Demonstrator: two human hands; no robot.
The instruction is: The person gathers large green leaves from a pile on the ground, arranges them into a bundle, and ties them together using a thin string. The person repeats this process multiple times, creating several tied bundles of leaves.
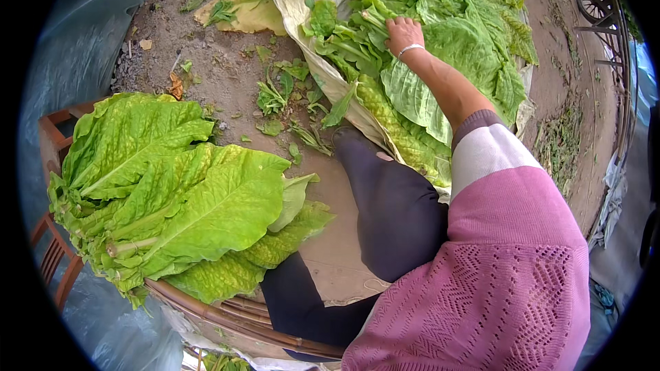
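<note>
My right hand (405, 35), with a silver bracelet at the wrist, reaches onto a big pile of broad green leaves (464, 56) that look like tobacco. Its fingers rest at the stalks of some leaves (379, 18); whether they close on them I cannot tell. The pile lies on a pale cloth sheet (330, 74) on the ground. My left hand is out of view. At the left, a stack of large yellow-green leaves (206, 216) lies over a wooden chair (54, 134) and bamboo poles (232, 322), stalk ends towards the left.
Loose leaf scraps (273, 95) and a yellowed leaf (247, 7) lie on the dirt floor. Plastic sheeting (82, 36) hangs at the left. A spoked wheel (593, 1) on a cart frame stands at the upper right. My dark-trousered legs (402, 211) are between the leaf piles.
</note>
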